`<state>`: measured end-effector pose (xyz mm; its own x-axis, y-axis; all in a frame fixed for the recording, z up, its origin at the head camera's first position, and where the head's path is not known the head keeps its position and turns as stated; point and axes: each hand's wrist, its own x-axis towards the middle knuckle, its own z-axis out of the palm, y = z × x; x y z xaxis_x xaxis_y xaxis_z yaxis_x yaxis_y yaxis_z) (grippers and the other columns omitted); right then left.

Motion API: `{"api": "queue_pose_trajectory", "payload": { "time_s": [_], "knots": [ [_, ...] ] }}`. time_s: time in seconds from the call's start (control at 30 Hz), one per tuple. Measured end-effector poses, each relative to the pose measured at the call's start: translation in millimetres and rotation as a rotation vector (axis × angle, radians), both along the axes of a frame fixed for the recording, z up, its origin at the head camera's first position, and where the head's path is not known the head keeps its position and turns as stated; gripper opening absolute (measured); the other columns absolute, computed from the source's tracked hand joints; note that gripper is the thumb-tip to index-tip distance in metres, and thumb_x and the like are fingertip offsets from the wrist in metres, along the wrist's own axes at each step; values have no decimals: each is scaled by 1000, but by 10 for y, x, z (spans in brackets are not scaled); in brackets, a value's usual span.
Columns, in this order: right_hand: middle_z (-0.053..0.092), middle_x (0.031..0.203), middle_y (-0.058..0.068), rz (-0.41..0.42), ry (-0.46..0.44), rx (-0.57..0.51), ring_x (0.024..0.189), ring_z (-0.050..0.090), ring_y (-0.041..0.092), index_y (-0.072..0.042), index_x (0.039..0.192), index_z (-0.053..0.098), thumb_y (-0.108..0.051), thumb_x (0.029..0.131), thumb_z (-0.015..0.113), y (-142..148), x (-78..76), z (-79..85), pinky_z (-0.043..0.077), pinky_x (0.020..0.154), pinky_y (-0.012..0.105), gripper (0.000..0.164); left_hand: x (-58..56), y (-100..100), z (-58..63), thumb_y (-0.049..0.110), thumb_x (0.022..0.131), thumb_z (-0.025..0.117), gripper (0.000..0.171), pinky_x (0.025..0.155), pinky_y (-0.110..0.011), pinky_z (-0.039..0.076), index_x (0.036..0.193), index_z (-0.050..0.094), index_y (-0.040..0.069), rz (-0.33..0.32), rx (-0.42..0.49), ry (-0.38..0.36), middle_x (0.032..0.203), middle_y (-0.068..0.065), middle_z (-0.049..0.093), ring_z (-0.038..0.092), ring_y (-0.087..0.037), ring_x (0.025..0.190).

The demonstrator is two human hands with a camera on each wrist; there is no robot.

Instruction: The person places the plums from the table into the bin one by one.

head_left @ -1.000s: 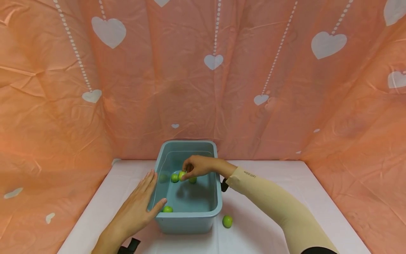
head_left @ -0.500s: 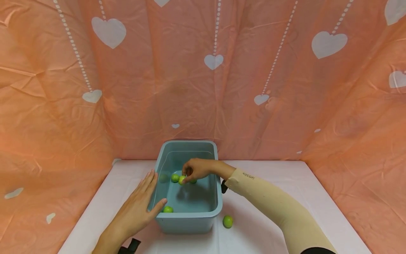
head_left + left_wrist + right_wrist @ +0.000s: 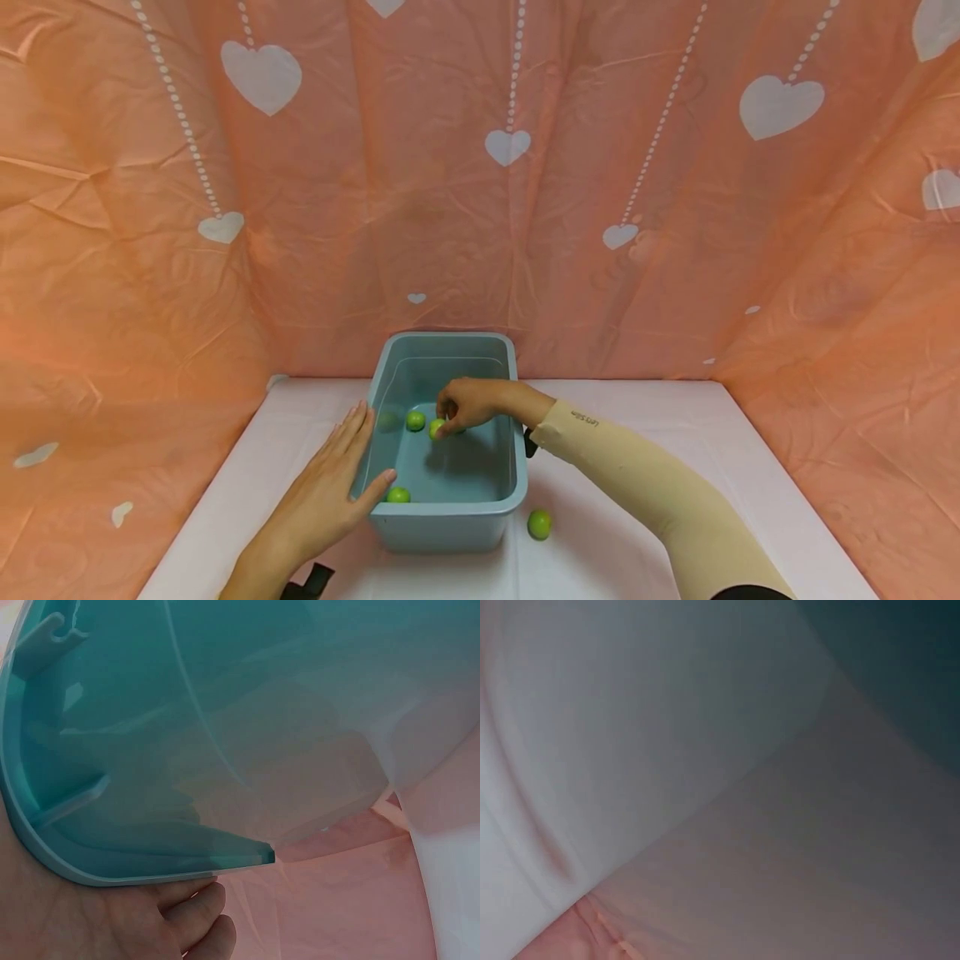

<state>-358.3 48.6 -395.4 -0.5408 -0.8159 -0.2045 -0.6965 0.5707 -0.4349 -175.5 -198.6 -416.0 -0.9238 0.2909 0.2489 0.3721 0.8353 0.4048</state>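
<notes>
A blue-green plastic bin [image 3: 442, 507] stands on the table. Inside it my right hand [image 3: 474, 400] pinches a small round green fruit [image 3: 436, 430] between thumb and fingers, low near the floor of the bin. Just left of that lies a second green fruit [image 3: 416, 421], and a third green fruit [image 3: 398, 495] sits by the near left corner. With its fingers straight, my left hand [image 3: 318, 479] rests along the bin's left rim. The left wrist view has this hand [image 3: 97, 919] against the outside of the rim. No hand shows in the right wrist view, which is dim and blurred.
Outside the bin, near its front right corner, one more green fruit [image 3: 539, 524] lies on the white tabletop [image 3: 615, 483]. Orange cloth [image 3: 420, 208] with white hearts hangs at the back and both sides, close behind the bin.
My right hand has lowered slightly and shifted a little right with the pinched fruit. The fruit behind it is now almost hidden. My left hand stays on the rim.
</notes>
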Motion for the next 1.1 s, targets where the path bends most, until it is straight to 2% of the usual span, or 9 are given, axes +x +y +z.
{"api": "queue_pose_trajectory", "payload": {
  "time_s": [0.23, 0.4, 0.43, 0.5, 0.63, 0.67, 0.93, 1.1],
  "knots": [
    [73, 96, -2, -18, 35, 32, 84, 63, 6, -9, 114, 79, -32, 98, 82, -16, -6, -39, 53, 75, 21, 28, 1, 6, 0, 60, 108, 55, 91, 126, -67, 26, 170, 25, 0, 1, 0, 8, 178, -19, 18, 19, -43, 163],
    [75, 98, 1, -11, 37, 37, 87, 68, 11, -7, 113, 79, -30, 97, 83, -24, -8, -28, 57, 79, 25, 28, 0, 13, -6, 59, 108, 57, 91, 126, -66, 26, 169, 27, -1, 0, 2, 19, 177, -20, 20, 20, -42, 163],
    [76, 99, 0, 6, 49, 33, 87, 68, 11, -9, 113, 80, -37, 98, 82, -14, -90, -117, 57, 79, 26, 32, 0, 14, -8, 59, 108, 57, 91, 126, -66, 26, 169, 27, -1, 0, 3, 21, 177, -20, 20, 20, -42, 163],
    [76, 99, 1, 9, 47, 38, 88, 69, 12, -8, 114, 80, -36, 98, 81, -14, -97, -119, 58, 81, 27, 32, -1, 15, -12, 59, 108, 57, 91, 126, -66, 26, 169, 27, -1, -1, 4, 24, 177, -20, 20, 20, -42, 163],
    [76, 102, 1, 7, 48, 36, 90, 67, 10, -8, 116, 80, -35, 99, 80, -3, -77, -103, 57, 81, 25, 32, -4, 12, -18, 59, 107, 57, 91, 126, -66, 26, 169, 27, -1, -1, 5, 22, 177, -20, 20, 20, -42, 163],
    [76, 102, 2, -9, 32, 36, 90, 67, 10, -6, 116, 80, -28, 100, 80, -9, 10, -5, 56, 81, 25, 28, -5, 12, -18, 59, 107, 57, 91, 126, -66, 26, 169, 27, -1, -2, 5, 21, 177, -20, 20, 20, -41, 163],
    [75, 97, 1, 12, 16, -68, 83, 64, 6, -8, 114, 78, -22, 102, 78, 25, 28, 35, 54, 75, 22, 19, -7, 8, -12, 60, 108, 55, 91, 126, -66, 26, 169, 26, -1, -2, 2, 13, 177, -20, 19, 19, -42, 163],
    [74, 97, -2, 2, 18, -124, 84, 64, 4, -10, 115, 78, -24, 103, 76, 56, 48, 78, 55, 78, 22, 19, -5, 6, -10, 60, 108, 56, 91, 126, -66, 26, 169, 27, -1, 0, 1, 15, 177, -20, 19, 20, -42, 163]
  ]
}}
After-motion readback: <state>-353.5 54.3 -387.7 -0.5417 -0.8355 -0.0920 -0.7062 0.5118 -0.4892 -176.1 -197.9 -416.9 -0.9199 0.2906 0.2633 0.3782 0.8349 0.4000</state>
